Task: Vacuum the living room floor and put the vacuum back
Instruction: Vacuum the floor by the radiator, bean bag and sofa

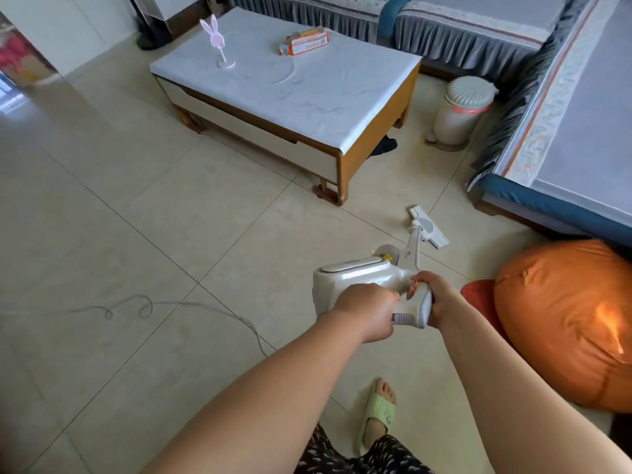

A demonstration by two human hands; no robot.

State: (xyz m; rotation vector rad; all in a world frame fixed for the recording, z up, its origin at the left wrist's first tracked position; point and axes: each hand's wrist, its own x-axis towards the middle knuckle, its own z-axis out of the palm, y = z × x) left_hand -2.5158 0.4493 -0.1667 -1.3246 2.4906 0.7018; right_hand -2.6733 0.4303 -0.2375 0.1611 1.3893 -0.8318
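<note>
Vacuum (355, 278): white corded stick model, body held above the tiled floor (136, 217), wand sloping down and away.
Floor head (427, 227): lay flat on the tiles, between the coffee table's near corner and the sofa base.
Right hand (441, 299): curled round the vacuum's grey-and-white handle, fingers closed on it.
Left hand (367, 311): curled against the rear of the body, gripped at the handle's base beside the right hand.
Power cord (147, 307): trailed in loops across the tiles to the left.
Coffee table (359, 107): white top, carried a pink rabbit ornament (219, 42) and an orange box (304, 42).
Pedal bin (458, 111): stood between table and sofa (581, 131).
Orange cushion (567, 319): rested on the floor at right.
Foot: in a green slipper (378, 413), on the tiles.
</note>
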